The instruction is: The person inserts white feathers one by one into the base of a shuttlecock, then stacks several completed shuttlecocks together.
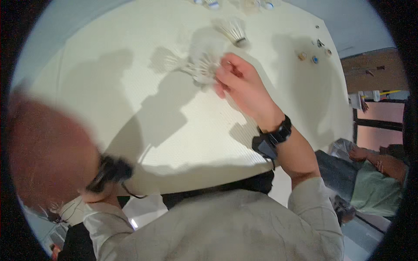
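Over the middle of the white table (209, 143), my right hand (244, 85) pinches a white feather shuttlecock (203, 68) between thumb and fingers. Its feathers are blurred, and part of it is behind my fingertips. Beside it on the left, and overlapping it in view, is another blurred white shuttlecock (167, 63). A further shuttlecock (233, 31) lies on its side just beyond my right hand. My left hand (52, 148) is raised close at the far left, away from the shuttlecocks. Motion smears it, so its fingers cannot be made out.
More shuttlecocks, such as one with a blue band (212, 4), lie at the far edge. Toward the right edge are small round pieces, one blue (315, 59) and one tan (302, 56). Another person in a green garment (375, 189) sits at the right.
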Demonstrator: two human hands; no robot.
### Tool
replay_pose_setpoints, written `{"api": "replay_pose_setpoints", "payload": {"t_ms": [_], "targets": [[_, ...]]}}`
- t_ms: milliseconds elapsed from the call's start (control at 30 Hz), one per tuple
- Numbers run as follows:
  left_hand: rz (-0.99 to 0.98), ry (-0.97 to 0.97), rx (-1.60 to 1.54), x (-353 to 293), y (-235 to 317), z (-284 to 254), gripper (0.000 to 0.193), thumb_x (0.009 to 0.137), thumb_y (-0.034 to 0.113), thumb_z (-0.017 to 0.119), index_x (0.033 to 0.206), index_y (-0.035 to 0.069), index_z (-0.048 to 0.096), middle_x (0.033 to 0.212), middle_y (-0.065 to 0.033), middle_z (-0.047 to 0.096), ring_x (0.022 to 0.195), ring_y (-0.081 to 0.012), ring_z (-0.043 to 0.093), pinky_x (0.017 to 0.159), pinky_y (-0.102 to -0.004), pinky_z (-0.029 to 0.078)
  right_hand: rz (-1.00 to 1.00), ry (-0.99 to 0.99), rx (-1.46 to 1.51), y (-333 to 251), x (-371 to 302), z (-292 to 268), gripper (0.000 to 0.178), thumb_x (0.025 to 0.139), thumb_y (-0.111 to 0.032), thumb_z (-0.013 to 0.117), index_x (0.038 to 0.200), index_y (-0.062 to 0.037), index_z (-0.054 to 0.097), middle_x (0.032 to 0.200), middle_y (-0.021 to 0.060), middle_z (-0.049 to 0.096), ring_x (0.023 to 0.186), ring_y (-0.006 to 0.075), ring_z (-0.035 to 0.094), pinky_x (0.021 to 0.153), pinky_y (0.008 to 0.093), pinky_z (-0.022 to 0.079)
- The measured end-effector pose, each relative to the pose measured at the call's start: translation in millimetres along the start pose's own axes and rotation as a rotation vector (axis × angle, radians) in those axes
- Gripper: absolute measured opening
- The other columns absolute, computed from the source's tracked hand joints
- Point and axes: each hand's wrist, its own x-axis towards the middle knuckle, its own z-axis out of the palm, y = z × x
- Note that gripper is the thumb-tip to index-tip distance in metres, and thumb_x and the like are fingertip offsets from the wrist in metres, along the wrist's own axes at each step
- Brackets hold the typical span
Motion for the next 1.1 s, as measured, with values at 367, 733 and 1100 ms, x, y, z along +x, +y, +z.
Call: {"api": "replay_pose_setpoints", "payload": {"t_ms": [367, 733, 1100], "targets": [[-1.172, -0.823, -0.447, -128.6, -17.2, 81.3, 0.057, 0.088, -0.005, 0.065, 0.141, 0.004, 0.049, 0.119, -0.0067, 0.051, 0.101, -0.0149, 0.055, 0.082, -0.0314, 0.048, 0.052, -0.169, 0.108, 7.6, -2.0, -9.3, 0.018, 0.099, -0.01, 0.066, 0.113, 0.0003, 0.064, 0.091, 0.007, 0.069, 0.069, 0.0141, 0.061, 0.06, 0.0268, 0.047], [-0.788, -0.477, 0.079, -127.3, -64.0, 61.6, 0.014, 0.097, 0.002, 0.06, 0.111, -0.001, 0.056, 0.105, -0.005, 0.061, 0.086, -0.0109, 0.056, 0.074, -0.0279, 0.048, -0.415, 0.205, -0.93, 6.2, 21.8, -19.5, 0.016, 0.095, -0.011, 0.07, 0.109, -0.0043, 0.071, 0.102, 0.0053, 0.067, 0.084, 0.0125, 0.061, 0.067, 0.0273, 0.048], [-0.608, -0.814, 0.508, -134.7, -94.2, 64.0, 0.036, 0.087, 0.005, 0.074, 0.112, -0.006, 0.051, 0.091, -0.0234, 0.062, 0.077, -0.0381, 0.066, 0.066, -0.0443, 0.053, -0.422, 0.098, -0.792, 16.7, 24.7, -26.6, 0.014, 0.093, -0.009, 0.068, 0.106, -0.0022, 0.07, 0.099, 0.0116, 0.066, 0.088, 0.0216, 0.066, 0.078, 0.0318, 0.054]]}}
